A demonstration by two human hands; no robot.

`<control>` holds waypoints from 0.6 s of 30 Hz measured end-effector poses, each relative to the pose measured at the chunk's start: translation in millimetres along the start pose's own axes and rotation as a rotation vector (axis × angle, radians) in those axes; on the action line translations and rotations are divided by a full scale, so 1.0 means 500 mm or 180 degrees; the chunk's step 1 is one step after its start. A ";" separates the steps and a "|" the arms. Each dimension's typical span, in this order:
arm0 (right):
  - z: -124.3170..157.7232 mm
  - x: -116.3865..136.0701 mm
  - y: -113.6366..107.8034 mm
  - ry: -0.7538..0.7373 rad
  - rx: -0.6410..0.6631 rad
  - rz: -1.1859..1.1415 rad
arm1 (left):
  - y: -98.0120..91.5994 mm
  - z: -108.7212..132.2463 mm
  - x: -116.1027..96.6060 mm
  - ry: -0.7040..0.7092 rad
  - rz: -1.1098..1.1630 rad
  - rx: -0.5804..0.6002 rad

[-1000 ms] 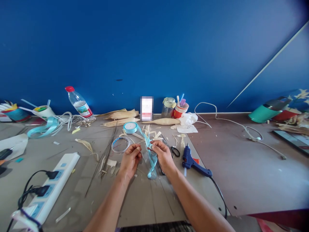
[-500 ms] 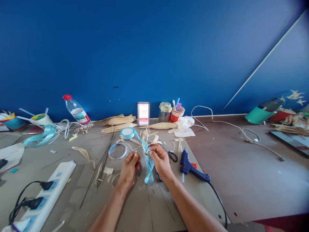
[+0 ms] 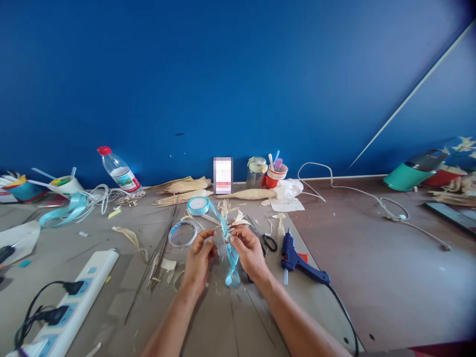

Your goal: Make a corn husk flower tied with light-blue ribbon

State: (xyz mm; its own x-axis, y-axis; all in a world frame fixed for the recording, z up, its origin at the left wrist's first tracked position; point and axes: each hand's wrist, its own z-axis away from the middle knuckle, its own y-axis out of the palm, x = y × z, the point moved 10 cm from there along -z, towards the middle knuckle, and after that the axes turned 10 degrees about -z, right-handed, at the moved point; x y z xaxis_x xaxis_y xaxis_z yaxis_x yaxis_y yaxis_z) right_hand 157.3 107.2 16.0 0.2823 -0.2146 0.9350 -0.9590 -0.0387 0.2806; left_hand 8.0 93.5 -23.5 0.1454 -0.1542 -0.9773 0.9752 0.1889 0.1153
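Observation:
Fingers and thumb of my right hand point(image 3: 249, 250) pinch a light-blue satin ribbon point(image 3: 232, 270) at the bundle of pale dried husk strips point(image 3: 223, 209) it runs along. Below the pinch the ribbon hangs in a loop. My left hand point(image 3: 201, 258) is a little to the left, apart from the ribbon, its fingers bent and the index finger lifted off the thumb; I see nothing between them. Behind it stands the ribbon spool point(image 3: 198, 205), its blue tail leading to the bundle. Scissors point(image 3: 269, 242) lie partly hidden behind my right hand.
A blue glue gun point(image 3: 297, 260) with its cord lies to the right. A clear tape roll point(image 3: 182, 234), thin wires point(image 3: 159, 248) and a power strip point(image 3: 80, 297) are on the left. Along the wall stand a water bottle point(image 3: 121, 171), a jar point(image 3: 256, 172) and a red cup point(image 3: 275, 176).
My left index finger has lifted away from the thumb, so that hand has loosened. The right hand keeps its pinch on the ribbon. The whole view has shifted slightly.

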 end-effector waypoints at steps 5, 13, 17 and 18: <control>0.008 0.016 0.021 -0.0111 0.0224 0.0372 | 0.014 0.002 0.003 -0.0175 0.0475 0.0199; 0.012 0.026 0.041 -0.0227 0.0507 0.0881 | 0.044 0.005 0.029 -0.0577 0.0872 0.0749; 0.009 0.018 0.036 -0.0154 0.0512 0.1063 | 0.050 0.005 0.025 -0.0573 0.0783 0.0781; 0.008 0.017 0.035 -0.0160 0.0514 0.1121 | 0.050 0.005 0.023 -0.0538 0.0747 0.0753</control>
State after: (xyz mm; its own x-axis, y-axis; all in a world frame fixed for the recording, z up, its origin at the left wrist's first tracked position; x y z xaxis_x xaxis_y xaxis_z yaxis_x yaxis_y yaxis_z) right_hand 142.7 101.0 27.9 -0.0627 -0.2895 0.9551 -0.9896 -0.1063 -0.0972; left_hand 34.7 94.0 -31.5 0.3760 -0.2950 -0.8784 0.9207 0.0120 0.3901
